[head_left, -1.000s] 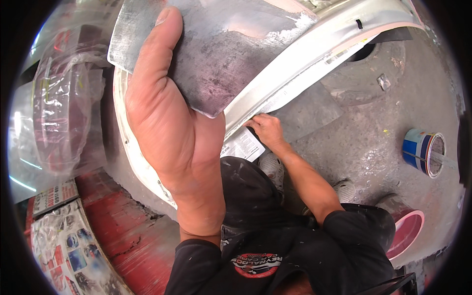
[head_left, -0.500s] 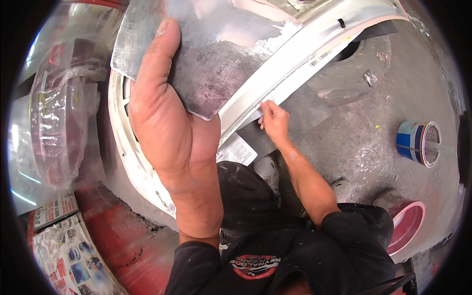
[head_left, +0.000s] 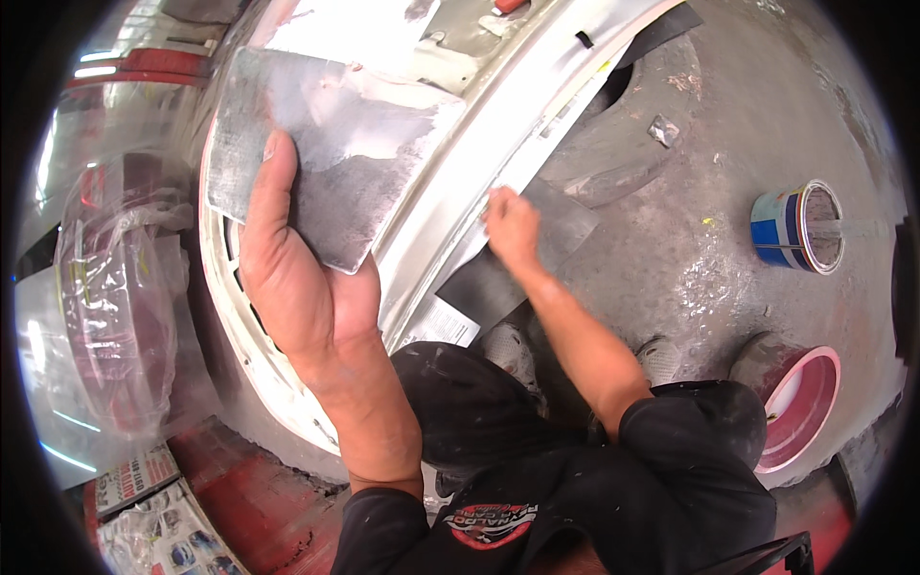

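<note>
My left hand (head_left: 307, 287) grips a flat grey metal plate (head_left: 345, 201) smeared with pale pink and white paste, its thumb lying on the top face. The plate is over a long white curved car body panel (head_left: 455, 177) that runs from upper right down to the lower left. Beside the panel's right edge is my right hand (head_left: 513, 230), blurred, fingers curled against that edge; whether something is pinched in them I cannot make out. Under this hand and edge lie a dark grey sheet (head_left: 565, 240) and a printed paper (head_left: 443, 324).
A blue-and-white open can (head_left: 776, 240) and a pink-lined container (head_left: 795, 412) stand on the concrete floor at right, a grey rounded object (head_left: 613, 172) farther back. At left are plastic-covered parts (head_left: 115, 297); printed sheets (head_left: 163, 527) lie at lower left. My shoes (head_left: 508, 355) show below the panel.
The plate and my left hand appear lower and slightly left, revealing more panel behind. My right hand has moved up and left along the panel's edge, its fingers curling there.
</note>
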Tool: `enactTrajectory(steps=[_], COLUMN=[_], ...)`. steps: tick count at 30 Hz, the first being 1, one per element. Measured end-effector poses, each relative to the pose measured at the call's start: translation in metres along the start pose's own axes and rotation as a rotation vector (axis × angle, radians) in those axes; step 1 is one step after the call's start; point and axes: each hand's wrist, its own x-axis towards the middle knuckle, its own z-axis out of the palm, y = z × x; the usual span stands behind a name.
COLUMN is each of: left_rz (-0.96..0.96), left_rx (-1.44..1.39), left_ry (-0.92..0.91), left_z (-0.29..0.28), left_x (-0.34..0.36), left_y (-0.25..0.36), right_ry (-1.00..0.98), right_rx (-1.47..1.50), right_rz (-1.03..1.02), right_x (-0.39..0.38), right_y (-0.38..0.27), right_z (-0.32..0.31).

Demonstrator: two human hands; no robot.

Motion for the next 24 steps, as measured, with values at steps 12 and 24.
enactTrajectory(steps=[12, 24], left_rz=[-0.039, -0.002], left_rx=[0.03, 0.084], left_ry=[-0.022, -0.007], left_z=[0.012, 0.018], left_x=[-0.006, -0.005], left_y=[-0.008, -0.013], right_ry=[0.039, 0.122], right_rx=[0.119, 0.422], right_rz=[0.051, 0.347], right_x=[-0.054, 0.07], right_y=[-0.021, -0.033], right_z=[0.004, -0.057])
